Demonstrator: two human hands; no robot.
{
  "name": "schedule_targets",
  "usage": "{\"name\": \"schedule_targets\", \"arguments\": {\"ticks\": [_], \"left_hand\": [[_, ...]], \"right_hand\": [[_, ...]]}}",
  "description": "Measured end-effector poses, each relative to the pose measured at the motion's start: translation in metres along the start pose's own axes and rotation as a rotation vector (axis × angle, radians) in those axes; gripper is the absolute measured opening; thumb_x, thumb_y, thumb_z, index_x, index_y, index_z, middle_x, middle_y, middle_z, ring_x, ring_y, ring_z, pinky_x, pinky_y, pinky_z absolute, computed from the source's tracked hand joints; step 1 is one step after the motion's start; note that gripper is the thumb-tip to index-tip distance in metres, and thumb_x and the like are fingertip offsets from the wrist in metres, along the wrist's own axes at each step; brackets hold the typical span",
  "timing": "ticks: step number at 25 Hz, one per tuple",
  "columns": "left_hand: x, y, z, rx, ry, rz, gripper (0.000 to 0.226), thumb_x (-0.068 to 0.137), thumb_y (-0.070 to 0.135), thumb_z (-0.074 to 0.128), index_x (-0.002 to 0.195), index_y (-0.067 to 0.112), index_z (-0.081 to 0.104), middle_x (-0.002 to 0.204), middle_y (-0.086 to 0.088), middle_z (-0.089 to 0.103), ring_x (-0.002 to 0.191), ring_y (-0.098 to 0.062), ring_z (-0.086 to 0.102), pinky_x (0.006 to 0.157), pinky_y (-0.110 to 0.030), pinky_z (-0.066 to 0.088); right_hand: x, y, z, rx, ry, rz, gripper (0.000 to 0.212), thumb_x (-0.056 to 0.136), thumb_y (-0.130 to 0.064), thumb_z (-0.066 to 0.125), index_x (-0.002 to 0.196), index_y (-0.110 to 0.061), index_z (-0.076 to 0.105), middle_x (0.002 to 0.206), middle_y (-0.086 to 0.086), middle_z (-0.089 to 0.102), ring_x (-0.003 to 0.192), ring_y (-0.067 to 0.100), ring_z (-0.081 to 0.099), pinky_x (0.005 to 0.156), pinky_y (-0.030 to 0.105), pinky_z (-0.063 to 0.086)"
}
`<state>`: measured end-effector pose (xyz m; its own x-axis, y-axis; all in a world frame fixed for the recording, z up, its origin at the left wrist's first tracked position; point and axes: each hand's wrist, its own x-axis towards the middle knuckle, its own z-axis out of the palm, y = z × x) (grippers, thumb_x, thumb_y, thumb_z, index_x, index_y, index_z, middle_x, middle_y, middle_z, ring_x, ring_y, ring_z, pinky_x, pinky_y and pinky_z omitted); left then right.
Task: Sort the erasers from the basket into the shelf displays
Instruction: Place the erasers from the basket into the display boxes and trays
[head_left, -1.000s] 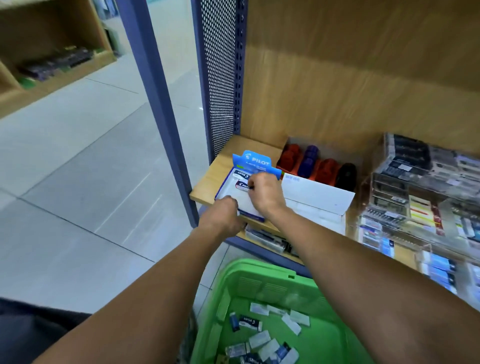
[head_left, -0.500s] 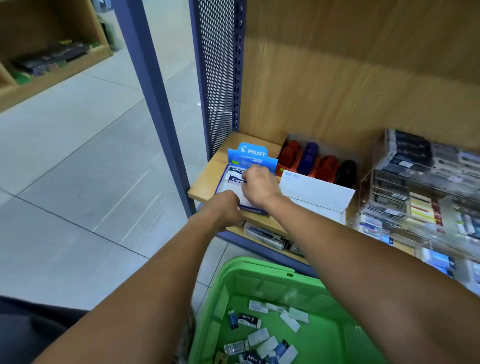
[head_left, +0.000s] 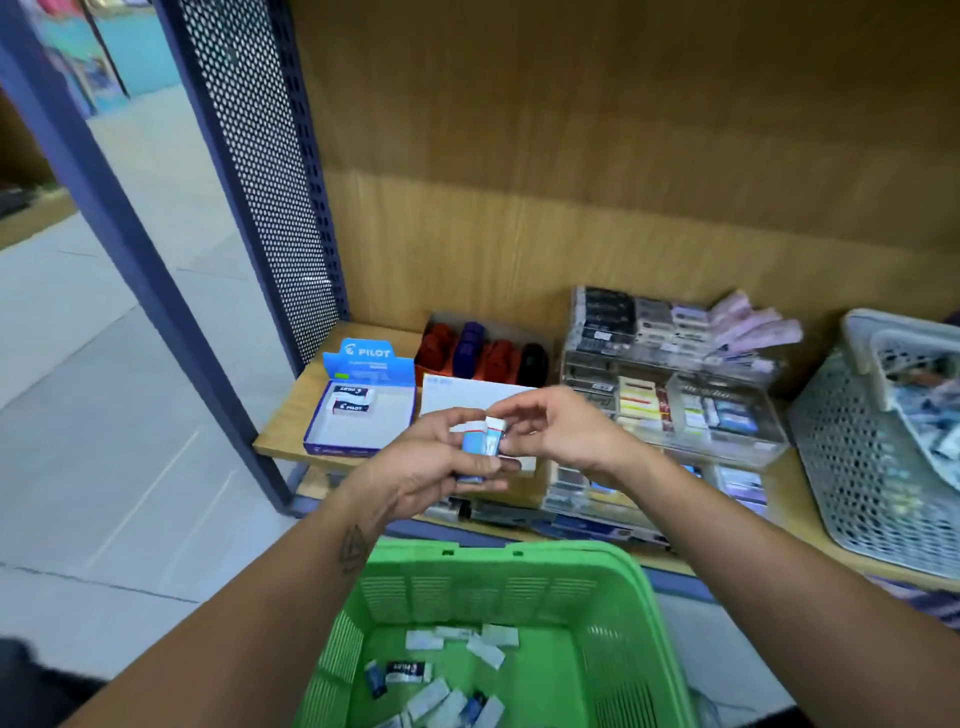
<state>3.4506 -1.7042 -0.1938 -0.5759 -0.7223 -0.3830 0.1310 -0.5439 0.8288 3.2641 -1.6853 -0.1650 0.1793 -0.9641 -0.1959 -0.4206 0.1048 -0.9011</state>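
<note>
My left hand (head_left: 431, 462) holds a small stack of blue-and-white erasers (head_left: 480, 441) in front of the shelf. My right hand (head_left: 558, 431) pinches the top eraser of that stack with its fingertips. The blue Pilot display box (head_left: 363, 415) stands on the shelf's left end and holds two black-sleeved erasers (head_left: 352, 399). Below my arms, the green basket (head_left: 498, 587) contains several loose erasers (head_left: 447, 686), white and black-sleeved.
A box of red, purple and black items (head_left: 478, 353) sits behind a white box (head_left: 467, 395). Clear acrylic trays of stationery (head_left: 670, 374) fill the shelf's middle. A grey perforated basket (head_left: 872, 441) stands at the right. A blue shelf post (head_left: 156, 291) and tiled floor lie left.
Both hands have pulled back from the Pilot box to mid-air above the basket. Two erasers now lie in the box. The view has shifted right.
</note>
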Motion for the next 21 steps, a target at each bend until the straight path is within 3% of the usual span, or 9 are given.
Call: {"name": "schedule_targets", "arguments": {"ticks": [2,6,10,13,15,18,21], "left_hand": [[0.006,-0.002,0.025,0.043,-0.051,-0.025,0.054,0.080,-0.024,0.061,0.129,-0.001,0.053,0.114,-0.029,0.068,0.103,-0.041,0.069,0.081,-0.048,0.061],[0.016,-0.005,0.064,0.148,-0.075,-0.043,0.044,0.084,-0.016,0.064,0.127,-0.008,0.055,0.108,-0.022,0.070,0.101,-0.032,0.070,0.083,-0.047,0.060],[0.021,-0.009,0.087,-0.012,-0.054,-0.065,0.025,0.097,-0.006,0.052,0.122,-0.008,0.058,0.111,-0.025,0.070,0.099,-0.035,0.071,0.088,-0.056,0.056],[0.022,-0.014,0.096,-0.060,-0.003,-0.090,0.021,0.100,-0.001,0.050,0.119,-0.006,0.058,0.111,-0.027,0.070,0.096,-0.038,0.071,0.087,-0.059,0.055],[0.023,-0.019,0.105,-0.069,-0.003,-0.093,0.022,0.098,-0.001,0.052,0.120,-0.005,0.057,0.109,-0.026,0.071,0.094,-0.037,0.072,0.082,-0.054,0.059],[0.028,-0.029,0.120,-0.105,0.025,-0.083,0.030,0.096,-0.005,0.055,0.125,-0.010,0.053,0.109,-0.031,0.069,0.093,-0.040,0.072,0.074,-0.045,0.062],[0.032,-0.034,0.128,-0.137,0.095,-0.056,0.028,0.095,-0.007,0.055,0.123,-0.009,0.055,0.105,-0.030,0.070,0.089,-0.041,0.073,0.076,-0.047,0.062]], "right_hand": [[-0.022,0.010,-0.016,0.123,0.076,0.003,0.034,0.079,0.016,0.069,0.106,-0.005,0.069,0.086,0.004,0.067,0.072,0.009,0.060,0.071,0.018,0.052],[-0.047,0.032,-0.037,0.304,0.198,0.025,0.030,0.078,0.013,0.072,0.099,-0.008,0.072,0.089,0.014,0.069,0.077,0.017,0.064,0.076,0.029,0.056],[-0.062,0.045,-0.052,0.375,0.362,0.026,0.028,0.081,0.012,0.070,0.097,-0.010,0.075,0.090,0.012,0.075,0.079,0.015,0.067,0.077,0.028,0.056],[-0.070,0.049,-0.065,0.330,0.375,0.025,0.031,0.079,0.012,0.072,0.096,-0.014,0.073,0.080,0.004,0.070,0.071,0.008,0.063,0.071,0.021,0.053],[-0.072,0.050,-0.066,0.297,0.393,0.026,0.025,0.078,0.011,0.075,0.092,-0.008,0.068,0.075,0.004,0.068,0.066,0.007,0.063,0.069,0.021,0.053],[-0.073,0.050,-0.063,0.213,0.441,0.022,0.017,0.080,0.008,0.075,0.087,-0.006,0.068,0.077,0.006,0.069,0.064,0.005,0.064,0.063,0.019,0.052],[-0.075,0.048,-0.063,0.157,0.430,0.060,0.014,0.083,0.006,0.072,0.095,-0.003,0.071,0.081,0.007,0.070,0.063,0.005,0.064,0.058,0.016,0.050]]}}
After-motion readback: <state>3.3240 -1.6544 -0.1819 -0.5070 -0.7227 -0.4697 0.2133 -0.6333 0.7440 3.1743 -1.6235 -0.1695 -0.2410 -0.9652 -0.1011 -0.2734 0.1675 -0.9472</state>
